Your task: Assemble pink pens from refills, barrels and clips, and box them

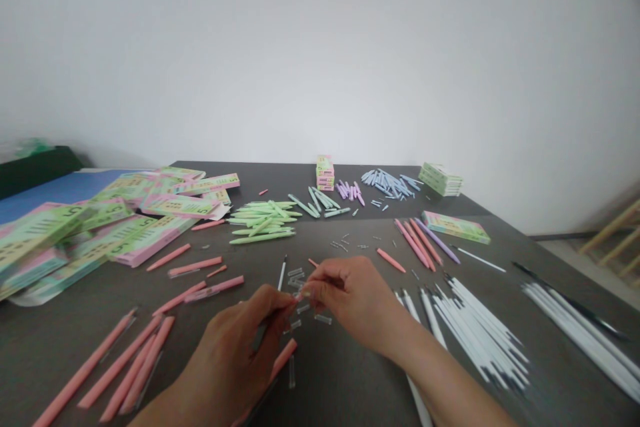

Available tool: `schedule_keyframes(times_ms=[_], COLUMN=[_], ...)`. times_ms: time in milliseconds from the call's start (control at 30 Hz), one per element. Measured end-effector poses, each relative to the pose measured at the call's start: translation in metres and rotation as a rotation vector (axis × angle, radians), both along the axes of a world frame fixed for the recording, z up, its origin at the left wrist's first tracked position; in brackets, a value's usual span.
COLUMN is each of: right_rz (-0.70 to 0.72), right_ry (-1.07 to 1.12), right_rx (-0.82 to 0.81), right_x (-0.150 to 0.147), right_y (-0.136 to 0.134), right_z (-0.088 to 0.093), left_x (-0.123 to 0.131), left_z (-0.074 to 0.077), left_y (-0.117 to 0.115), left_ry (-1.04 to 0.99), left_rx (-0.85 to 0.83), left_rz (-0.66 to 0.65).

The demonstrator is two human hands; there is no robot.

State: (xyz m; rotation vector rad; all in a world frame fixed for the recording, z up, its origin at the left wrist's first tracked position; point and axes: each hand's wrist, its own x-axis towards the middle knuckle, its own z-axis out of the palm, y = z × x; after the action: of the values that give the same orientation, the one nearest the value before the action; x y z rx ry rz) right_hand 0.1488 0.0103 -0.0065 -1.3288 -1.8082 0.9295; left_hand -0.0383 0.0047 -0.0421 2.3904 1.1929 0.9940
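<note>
Dark tabletop (pixel 350 387) bears cartons (pixel 180 205), contents hidden; left hand (pixel 233 340) and right hand (pixel 355 300) pinch a small part (pixel 300 295).

The pink pens (pixel 147 365) look plastic, the tabletop (pixel 350 383) matt.

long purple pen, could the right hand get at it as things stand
Probably yes: nothing covers the long purple pen, though pink pens lie alongside. The right hand is busy with the left hand, so it may need to break off.
</note>
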Motion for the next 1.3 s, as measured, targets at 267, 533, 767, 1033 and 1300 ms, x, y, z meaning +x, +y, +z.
schedule_keyframes(times_ms=[267,533,767,1033,1300], right_rz=[-0.045,-0.135,-0.103,-0.107,-0.026], right_ry=[-0.159,-0.388,-0.579,-0.649,-0.576], right_rx=[0.079,0.06,0.051,0.047,0.056], right_x=[0.008,0.031,0.032,0.03,0.033], right_y=[0.006,0.011,0.011,0.011,0.007], right_z=[0.006,0.016,0.01,0.014,0.01], left_x=[0.002,-0.012,-0.003,0.007,0.006], left_z=[0.018,0.008,-0.006,-0.007,-0.011], left_y=[0.009,0.029,0.023,0.024,0.027], left_ry=[0.054,0.457,0.463,0.534,0.537], left_rx=[-0.326,-0.421,-0.324,-0.4,-0.396], left_rz=[0.004,0.036,0.048,0.05,0.031])
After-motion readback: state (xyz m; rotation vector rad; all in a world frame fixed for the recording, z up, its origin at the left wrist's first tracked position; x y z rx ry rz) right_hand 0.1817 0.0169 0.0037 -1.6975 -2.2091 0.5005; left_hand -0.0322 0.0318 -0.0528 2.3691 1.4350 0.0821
